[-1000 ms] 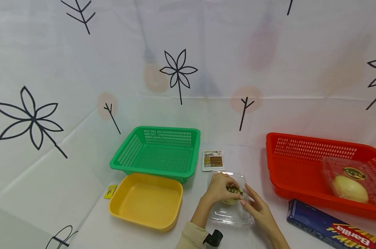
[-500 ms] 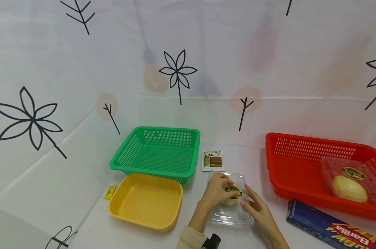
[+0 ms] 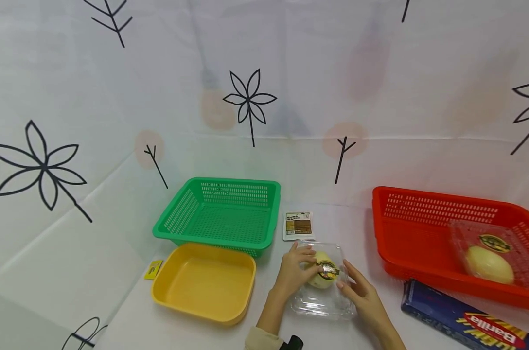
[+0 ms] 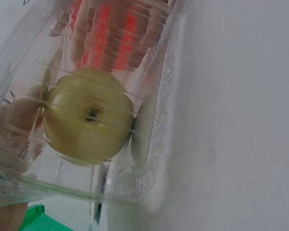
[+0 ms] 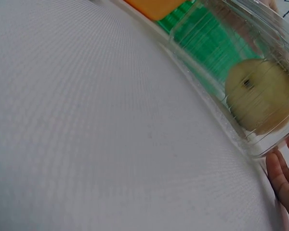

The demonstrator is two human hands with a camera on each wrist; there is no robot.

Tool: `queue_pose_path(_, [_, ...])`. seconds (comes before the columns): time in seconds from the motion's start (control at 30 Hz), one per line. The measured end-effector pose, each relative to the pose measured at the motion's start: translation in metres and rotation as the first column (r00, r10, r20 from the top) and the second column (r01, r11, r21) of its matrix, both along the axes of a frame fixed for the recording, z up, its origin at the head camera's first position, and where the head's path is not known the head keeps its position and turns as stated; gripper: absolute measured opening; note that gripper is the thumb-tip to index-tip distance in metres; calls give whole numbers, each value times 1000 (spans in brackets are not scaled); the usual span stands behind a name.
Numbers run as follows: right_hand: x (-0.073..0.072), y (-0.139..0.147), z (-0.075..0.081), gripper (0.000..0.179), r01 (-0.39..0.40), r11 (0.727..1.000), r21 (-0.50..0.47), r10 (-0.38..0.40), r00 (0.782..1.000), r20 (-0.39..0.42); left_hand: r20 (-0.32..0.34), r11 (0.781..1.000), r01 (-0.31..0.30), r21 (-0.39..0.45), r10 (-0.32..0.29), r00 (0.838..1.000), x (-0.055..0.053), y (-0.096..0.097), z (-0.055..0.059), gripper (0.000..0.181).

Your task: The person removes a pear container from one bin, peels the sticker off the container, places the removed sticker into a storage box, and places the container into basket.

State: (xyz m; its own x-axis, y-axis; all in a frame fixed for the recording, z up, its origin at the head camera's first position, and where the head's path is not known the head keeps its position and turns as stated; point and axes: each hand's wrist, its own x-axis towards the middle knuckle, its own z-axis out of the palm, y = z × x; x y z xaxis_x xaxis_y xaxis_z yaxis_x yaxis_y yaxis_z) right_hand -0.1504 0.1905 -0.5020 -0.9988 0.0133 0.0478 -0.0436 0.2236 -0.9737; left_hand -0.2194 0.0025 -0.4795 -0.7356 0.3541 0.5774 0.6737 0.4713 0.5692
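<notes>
A clear plastic clamshell box (image 3: 317, 307) lies on the white table. Inside is a round, pale yellow fruit (image 3: 320, 282) with a small dark hollow on its side, plain in the left wrist view (image 4: 89, 115). A dark-rimmed round sticker (image 3: 329, 270) is on the lid over the fruit. My left hand (image 3: 292, 272) lies on the lid's left half, fingers spread, thumb tip at the sticker's left edge. At the box's right edge my right hand (image 3: 364, 294) holds it, thumb on the lid and fingers along the side. In the right wrist view my right fingers (image 5: 279, 175) are at the box's corner.
A flat packet (image 3: 298, 226) lies behind the box. Left are a green basket (image 3: 271, 233), a yellow tub (image 3: 205, 287) and a small yellow sachet (image 3: 153, 269). Right, a red basket (image 3: 411, 238) holds a similar boxed fruit (image 3: 489, 265), with a blue Barilla box (image 3: 426, 304) in front.
My left hand has drawn back to the left over the lid, off the sticker, so more of the sticker and fruit shows. My right hand stays at the box's right edge.
</notes>
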Motion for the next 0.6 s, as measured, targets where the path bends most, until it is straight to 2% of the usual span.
queue_pose_path(0.17, [1, 0, 0, 59, -10, 1000, -8, 10, 1000, -28, -41, 999, -35, 24, 36, 998, 3, 1, 0, 16])
queue_pose_path(0.37, [1, 0, 1, 58, -8, 1000, -9, 8, 999, -31, -41, 996, -19, 87, 22, 999, 2, 2, -1, 12])
queue_pose_path(0.6, [0, 0, 1, 58, -10, 1000, -11, 10, 1000, -27, 28, 993, -16, 119, 12, 1000, 2, 4, -1, 9])
